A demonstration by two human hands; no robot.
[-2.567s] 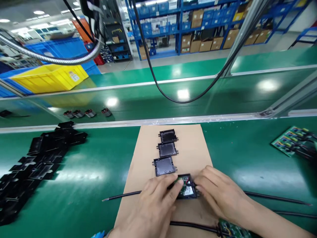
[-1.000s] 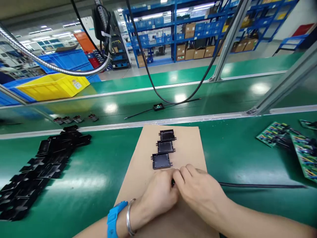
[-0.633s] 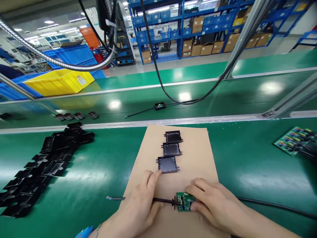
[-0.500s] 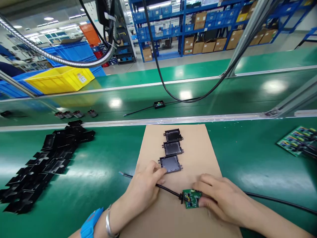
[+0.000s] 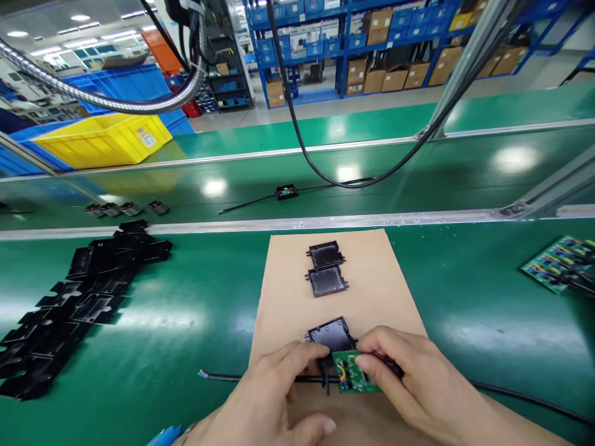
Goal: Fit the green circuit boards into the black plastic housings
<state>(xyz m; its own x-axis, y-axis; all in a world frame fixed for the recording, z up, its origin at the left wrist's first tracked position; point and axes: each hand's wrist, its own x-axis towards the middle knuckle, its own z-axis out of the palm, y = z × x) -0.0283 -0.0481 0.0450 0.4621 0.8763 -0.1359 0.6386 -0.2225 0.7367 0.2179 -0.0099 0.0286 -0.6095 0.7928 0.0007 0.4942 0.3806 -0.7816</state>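
Over the cardboard [image 5: 286,279], my right hand [image 5: 413,378] pinches the board [image 5: 356,379] between thumb and fingers. My left hand [image 5: 274,384] touches the near case [image 5: 332,334] on the cardboard, thumb spread away; whether it grips, I cannot tell. The board partly hides that case. Beyond the cardboard, a wired case [image 5: 286,191] holds green parts.

Yellow bin [image 5: 100,144] upper left, blue crate [image 5: 123,82] behind it. Four metal cylinders [image 5: 131,209] just past the metal rail [image 5: 223,227], rightmost slightly apart. Braided hose [image 5: 116,106] slung top left, black cable [image 5: 281,68] looping down at center. Background: blue shelving [image 5: 343,57], cardboard boxes [image 5: 444,65] on it.
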